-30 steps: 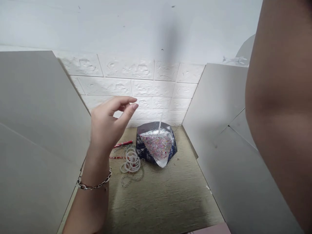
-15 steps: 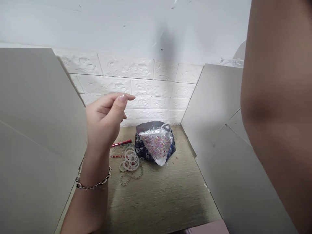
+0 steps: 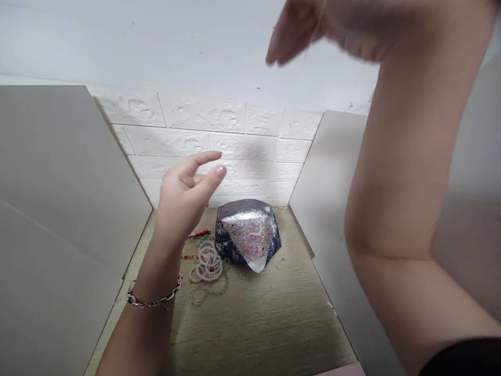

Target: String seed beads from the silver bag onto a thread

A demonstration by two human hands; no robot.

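My left hand (image 3: 186, 196) is raised over the left part of the wooden surface, a chain bracelet (image 3: 154, 300) on its wrist. Thumb and forefinger stand apart, and nothing shows between them. At the top right, my right hand (image 3: 336, 26) is lifted high, blurred and partly cut off by the frame edge. A thin pale line, like a thread (image 3: 319, 23), runs by its fingers; whether they grip it is unclear. Below the hands lies an open dark blue patterned bag (image 3: 227, 245) with many small pink and multicoloured beads (image 3: 254, 237) in it.
Left of the bag lie coiled strings of white beads (image 3: 209, 263), a thinner beaded strand (image 3: 198, 297) and a red pen-like stick (image 3: 201, 233). Grey panels (image 3: 58, 209) flank the wooden surface (image 3: 258, 324) on both sides. A white brick-pattern wall (image 3: 188, 141) stands behind.
My left thumb and forefinger have parted from a pinch, and that hand has shifted slightly right. My right arm has swung left, bringing the right hand into view at the top.
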